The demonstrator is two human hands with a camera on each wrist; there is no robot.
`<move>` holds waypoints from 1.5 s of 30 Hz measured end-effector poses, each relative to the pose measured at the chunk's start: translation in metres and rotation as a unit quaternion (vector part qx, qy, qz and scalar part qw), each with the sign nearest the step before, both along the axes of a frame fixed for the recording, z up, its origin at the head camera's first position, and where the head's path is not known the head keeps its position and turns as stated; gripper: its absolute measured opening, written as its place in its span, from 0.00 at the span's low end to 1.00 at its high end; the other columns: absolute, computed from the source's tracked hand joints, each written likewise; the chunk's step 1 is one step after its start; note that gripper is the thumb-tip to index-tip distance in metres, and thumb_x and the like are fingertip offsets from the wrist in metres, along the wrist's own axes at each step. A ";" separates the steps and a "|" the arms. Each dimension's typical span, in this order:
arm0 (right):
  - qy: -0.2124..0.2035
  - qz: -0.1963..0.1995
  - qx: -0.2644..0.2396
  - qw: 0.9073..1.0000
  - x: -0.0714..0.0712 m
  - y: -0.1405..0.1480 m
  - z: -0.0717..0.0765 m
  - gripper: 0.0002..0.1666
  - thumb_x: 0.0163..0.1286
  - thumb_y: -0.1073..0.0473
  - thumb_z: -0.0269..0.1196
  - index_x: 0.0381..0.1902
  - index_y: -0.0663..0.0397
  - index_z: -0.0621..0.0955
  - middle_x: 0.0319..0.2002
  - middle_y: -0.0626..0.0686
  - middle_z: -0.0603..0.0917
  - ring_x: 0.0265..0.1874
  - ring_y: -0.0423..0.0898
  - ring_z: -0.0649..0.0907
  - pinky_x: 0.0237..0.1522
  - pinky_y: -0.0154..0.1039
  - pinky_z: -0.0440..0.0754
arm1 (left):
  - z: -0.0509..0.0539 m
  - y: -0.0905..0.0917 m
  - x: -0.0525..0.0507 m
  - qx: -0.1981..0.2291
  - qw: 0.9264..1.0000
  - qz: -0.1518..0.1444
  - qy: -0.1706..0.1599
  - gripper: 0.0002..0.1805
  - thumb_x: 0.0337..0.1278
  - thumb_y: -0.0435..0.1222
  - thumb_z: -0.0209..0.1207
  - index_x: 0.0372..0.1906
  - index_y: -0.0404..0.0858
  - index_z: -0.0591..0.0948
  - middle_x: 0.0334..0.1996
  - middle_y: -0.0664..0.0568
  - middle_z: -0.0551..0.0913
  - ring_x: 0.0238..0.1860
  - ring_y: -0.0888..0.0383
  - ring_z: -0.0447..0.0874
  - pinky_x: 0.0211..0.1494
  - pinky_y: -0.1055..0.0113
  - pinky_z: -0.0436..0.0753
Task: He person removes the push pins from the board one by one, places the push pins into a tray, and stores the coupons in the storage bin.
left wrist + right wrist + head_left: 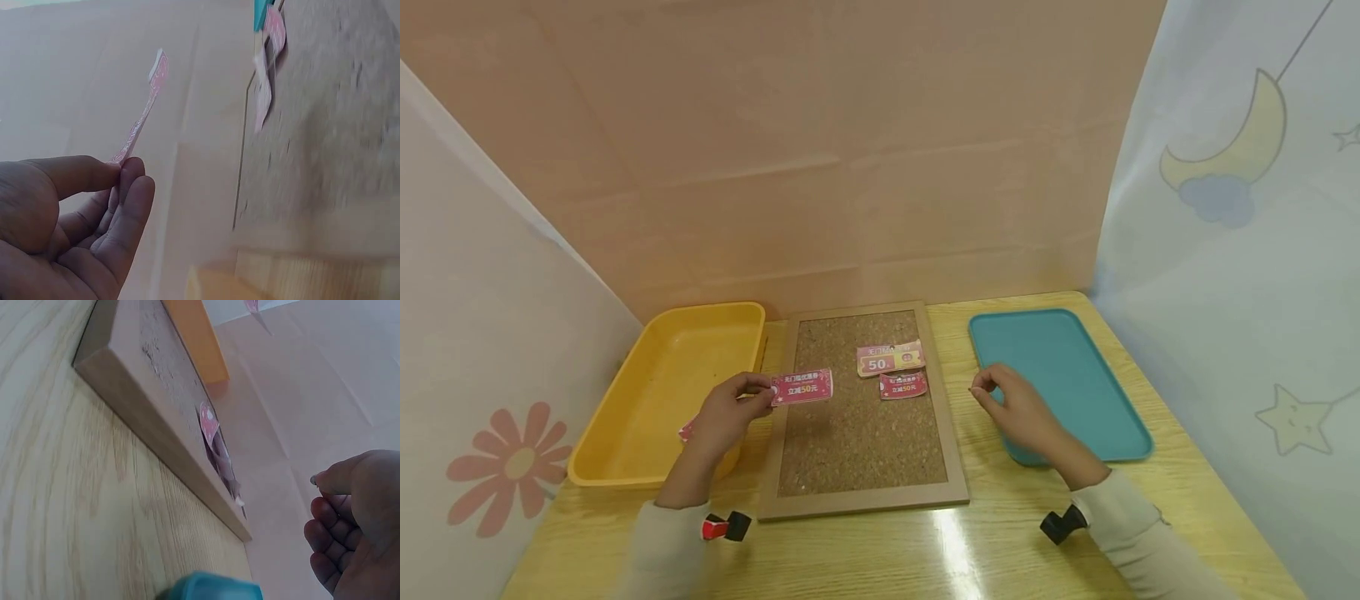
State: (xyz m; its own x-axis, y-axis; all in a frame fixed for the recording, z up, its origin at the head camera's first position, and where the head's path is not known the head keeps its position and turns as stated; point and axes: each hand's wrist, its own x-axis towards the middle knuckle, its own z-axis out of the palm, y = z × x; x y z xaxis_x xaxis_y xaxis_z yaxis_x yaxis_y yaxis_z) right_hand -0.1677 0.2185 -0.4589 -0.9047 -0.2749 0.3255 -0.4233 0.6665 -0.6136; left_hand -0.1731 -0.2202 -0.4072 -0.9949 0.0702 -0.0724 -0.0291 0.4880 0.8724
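My left hand (726, 417) pinches a pink paper coupon (802, 387) by its left end, above the left edge of a cork board (861, 450). In the left wrist view that coupon (140, 122) is seen nearly edge-on and looks wavy. Two other coupons are on the board's right half: a larger pink and yellow coupon (891, 360) and, just below it, a smaller pink coupon (903, 386). Both curl off the cork. To the board's right, my right hand (1015, 408) pinches a tiny thumbtack (314, 480) at the thumb tip; the fingers partly hide it.
A deep yellow tray (617, 442) stands left of the board, a pink coupon (687, 429) partly visible in it behind the left hand. A flat teal tray (1060, 350) lies to the right. Cloth walls (850, 167) enclose the wooden table (850, 550).
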 end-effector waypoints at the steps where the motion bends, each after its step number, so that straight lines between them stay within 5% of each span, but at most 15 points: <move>1: 0.000 -0.003 0.003 1.000 0.000 0.003 0.000 0.05 0.74 0.55 0.57 0.40 0.49 0.77 0.39 0.47 0.77 0.40 0.45 0.76 0.43 0.51 0.76 | 0.001 -0.006 0.000 -0.003 1.000 0.002 0.004 0.21 0.67 0.42 0.58 0.55 0.30 0.75 0.49 0.38 0.77 0.45 0.48 0.84 0.51 0.52 0.81; 10: -0.010 -0.033 0.028 0.999 0.003 0.029 -0.003 0.04 0.74 0.58 0.58 0.40 0.53 0.77 0.40 0.49 0.78 0.40 0.47 0.77 0.42 0.49 0.76 | 0.004 -0.057 0.007 -0.065 0.997 0.048 0.019 0.24 0.69 0.44 0.55 0.57 0.29 0.74 0.51 0.35 0.77 0.44 0.47 0.83 0.40 0.68 0.83; 17: -0.012 -0.041 0.044 0.998 0.008 0.047 -0.005 0.05 0.74 0.58 0.57 0.39 0.53 0.77 0.39 0.50 0.78 0.40 0.48 0.78 0.42 0.50 0.77 | -0.001 -0.089 0.014 -0.090 0.993 0.075 0.004 0.29 0.71 0.49 0.52 0.62 0.29 0.70 0.56 0.33 0.75 0.48 0.44 0.83 0.47 0.64 0.82; 22: -0.022 -0.043 0.063 0.997 0.012 0.057 -0.008 0.04 0.73 0.59 0.58 0.38 0.54 0.78 0.38 0.50 0.77 0.38 0.47 0.77 0.40 0.48 0.77 | -0.005 -0.106 0.017 -0.078 0.992 0.094 0.000 0.28 0.73 0.46 0.49 0.62 0.27 0.69 0.55 0.33 0.74 0.44 0.54 0.84 0.47 0.68 0.81; 32: -0.056 -0.046 0.099 0.992 0.014 0.067 -0.018 0.04 0.71 0.61 0.61 0.36 0.55 0.79 0.35 0.49 0.77 0.34 0.44 0.76 0.36 0.45 0.75 | -0.018 -0.122 0.018 -0.091 0.985 0.141 -0.023 0.24 0.73 0.41 0.51 0.61 0.26 0.68 0.51 0.35 0.75 0.44 0.52 0.84 0.46 0.63 0.82; 45: -0.056 -0.049 0.109 0.991 0.017 0.069 -0.026 0.03 0.70 0.63 0.61 0.34 0.52 0.79 0.34 0.48 0.76 0.33 0.43 0.76 0.36 0.45 0.76 | -0.020 -0.126 0.019 -0.148 0.978 0.142 -0.041 0.24 0.72 0.42 0.51 0.58 0.25 0.69 0.47 0.33 0.78 0.45 0.44 0.85 0.44 0.58 0.83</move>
